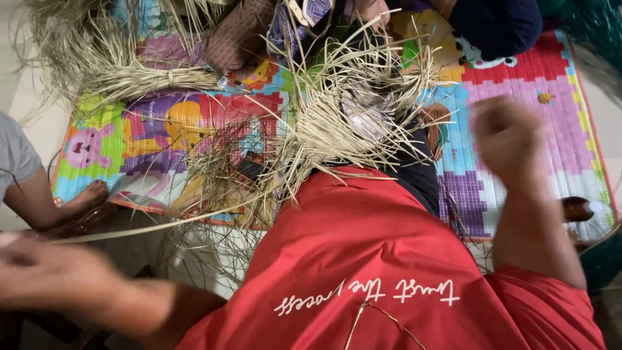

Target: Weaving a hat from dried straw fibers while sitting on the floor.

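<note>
The long straw strand [162, 225] runs out from my left hand [29, 262], pale and flat like a thin ribbon, stretching away from my fingers toward the tangle in front of me. Its near end meets my left hand at the fingertips, but that hand is blurred, so I cannot tell how tightly it is closed or whether it truly pinches the strand. The far end disappears into the half-woven straw piece [353, 123], which lies well ahead of both hands, closer to my right than my left. That piece is a rough round mass of dry, beige fibres, with loose ends sticking out in every direction and a denser woven patch near its middle.

My right hand [508, 133] is raised just to the side of the woven piece, apart from it. It is blurred too; the fingers look curled inward, and I cannot tell whether anything is in them.

Beneath the straw, past my red shirt [363, 259], lies a colourful play mat [557, 84] with cartoon animals and blocks of pink, purple and blue. Beyond my left hand, farther out on the mat, rests a tied bundle of straw [129, 78]. Just beside my left hand, another person's bare foot [87, 198] touches the mat's edge.
</note>
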